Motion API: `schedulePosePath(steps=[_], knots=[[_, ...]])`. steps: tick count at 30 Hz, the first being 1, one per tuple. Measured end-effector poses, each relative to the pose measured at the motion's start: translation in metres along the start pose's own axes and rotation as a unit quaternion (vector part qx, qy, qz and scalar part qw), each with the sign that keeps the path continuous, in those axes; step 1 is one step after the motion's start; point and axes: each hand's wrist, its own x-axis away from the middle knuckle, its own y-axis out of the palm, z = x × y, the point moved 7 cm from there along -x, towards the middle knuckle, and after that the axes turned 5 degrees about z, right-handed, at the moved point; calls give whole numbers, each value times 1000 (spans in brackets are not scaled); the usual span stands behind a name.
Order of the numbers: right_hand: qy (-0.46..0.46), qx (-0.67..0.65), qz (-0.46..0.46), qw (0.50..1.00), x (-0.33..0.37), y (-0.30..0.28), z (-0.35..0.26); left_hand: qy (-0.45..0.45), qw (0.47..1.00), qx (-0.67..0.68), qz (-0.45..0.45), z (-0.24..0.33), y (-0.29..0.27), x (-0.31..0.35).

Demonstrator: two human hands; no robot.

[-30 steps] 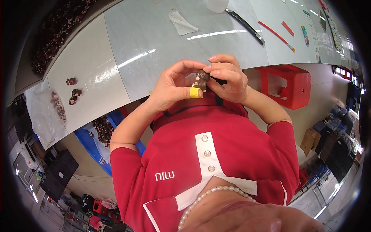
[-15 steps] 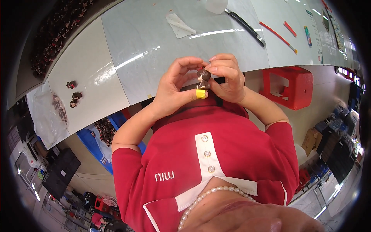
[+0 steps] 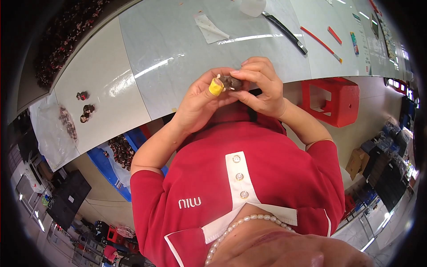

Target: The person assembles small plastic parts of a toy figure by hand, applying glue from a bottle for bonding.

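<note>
A small dark brown figurine (image 3: 231, 83) is held between both hands just past the table's near edge, in front of my chest. It lies tipped on its side, and fingers cover part of it. My left hand (image 3: 195, 101) grips it from the left, with yellow tape (image 3: 216, 87) wrapped round the thumb. From the other side my right hand (image 3: 268, 88) pinches it between thumb and fingers. Two similar small figurines, one reddish (image 3: 81, 95) and one darker (image 3: 87, 114), sit on the table to the left.
On the table lie a curled paper sheet (image 3: 210, 29), a long black-handled tool (image 3: 285, 33), a thin red brush (image 3: 321, 44) and a small tube (image 3: 354, 42). A plastic bag (image 3: 48, 133) is at left. Below stand a blue crate (image 3: 101, 163) of figurines and a red stool (image 3: 347, 103).
The figurine has turned from upright to lying sideways. My left thumb has shifted up and left, and my right fingers have changed their hold on it.
</note>
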Motion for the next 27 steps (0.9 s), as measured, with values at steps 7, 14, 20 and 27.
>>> schedulePosePath(steps=[7,14,20,27], knots=[[66,-20,-60,996,3,10,4,-52,993,102,19,-16,-4,7],[119,-75,-96,985,6,14,5,-28,997,64,46,-18,-5,11],[148,-122,-69,979,11,12,5,-14,997,39,58,-19,-6,13],[94,-98,-58,989,8,11,0,-13,996,80,43,-21,-6,12]])
